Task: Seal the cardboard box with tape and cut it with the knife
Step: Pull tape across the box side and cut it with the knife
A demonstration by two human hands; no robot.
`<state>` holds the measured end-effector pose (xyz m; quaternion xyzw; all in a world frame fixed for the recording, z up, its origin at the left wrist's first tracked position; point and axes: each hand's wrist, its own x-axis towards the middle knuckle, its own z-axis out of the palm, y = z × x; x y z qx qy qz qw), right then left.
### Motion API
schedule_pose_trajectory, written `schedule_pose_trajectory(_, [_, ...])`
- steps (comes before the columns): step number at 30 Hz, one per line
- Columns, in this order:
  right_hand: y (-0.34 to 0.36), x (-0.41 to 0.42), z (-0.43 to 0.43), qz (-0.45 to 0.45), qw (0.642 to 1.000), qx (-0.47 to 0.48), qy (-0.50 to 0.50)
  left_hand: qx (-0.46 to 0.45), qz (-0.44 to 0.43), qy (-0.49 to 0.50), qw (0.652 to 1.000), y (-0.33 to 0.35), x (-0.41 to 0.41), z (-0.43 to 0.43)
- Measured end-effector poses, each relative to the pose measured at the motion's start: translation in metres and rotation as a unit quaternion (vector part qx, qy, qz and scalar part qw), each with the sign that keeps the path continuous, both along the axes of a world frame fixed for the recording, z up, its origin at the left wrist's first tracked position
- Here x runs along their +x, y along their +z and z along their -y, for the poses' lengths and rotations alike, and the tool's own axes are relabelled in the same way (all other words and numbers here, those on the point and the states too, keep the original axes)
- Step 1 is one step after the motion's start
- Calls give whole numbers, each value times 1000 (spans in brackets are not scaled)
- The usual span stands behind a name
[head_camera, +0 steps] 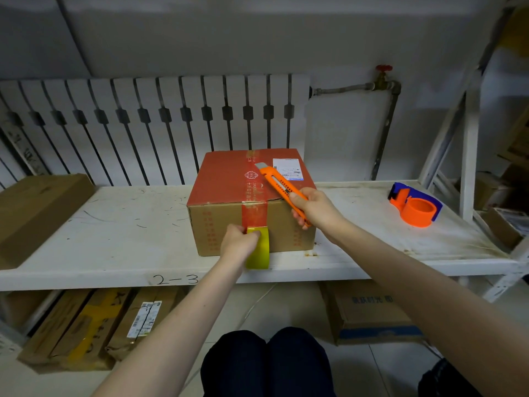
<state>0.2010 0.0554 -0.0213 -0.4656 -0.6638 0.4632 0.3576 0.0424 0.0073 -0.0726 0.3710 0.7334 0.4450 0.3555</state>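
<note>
Gripping the yellow tape roll (pixel 258 250), the left hand (pixel 238 244) is clamped against the cardboard box (pixel 249 202) front; beside it, the knife (pixel 282 186) is clenched in the right hand (pixel 313 209). Thin, clingy tape is best held taut.

- Box (pixel 252 202) on shelf (pixel 114 224), centre.
- Tape roll (pixel 257 247) at box's front face, in left hand (pixel 237 242).
- Knife (pixel 282 186) over box top, in right hand (pixel 312 209).
- Dispenser (pixel 415 207) on shelf, right of box, well apart.
</note>
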Motion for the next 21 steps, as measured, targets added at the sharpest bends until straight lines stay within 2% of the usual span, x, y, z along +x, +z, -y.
schedule_pose_trajectory(3, [-3,2,3,78,995,66,0,-2,21,9,1000,-2,0,-4])
schedule_pose_trajectory(6, [-5,5,3,203,966,160,-15,14,43,20,999,-5,2,-8])
schedule_pose_trajectory(9, [-7,11,2,277,938,208,-12,37,48,40,997,-7,4,-12])
schedule_pose_trajectory(12, [-4,19,4,346,901,260,5,60,49,54,996,-9,4,-13])
schedule_pose_trajectory(17, [1,33,7,450,821,346,61,72,51,60,994,-5,2,-12])
schedule_pose_trajectory(21, [6,40,7,490,787,370,65,52,57,66,995,-3,2,-12])
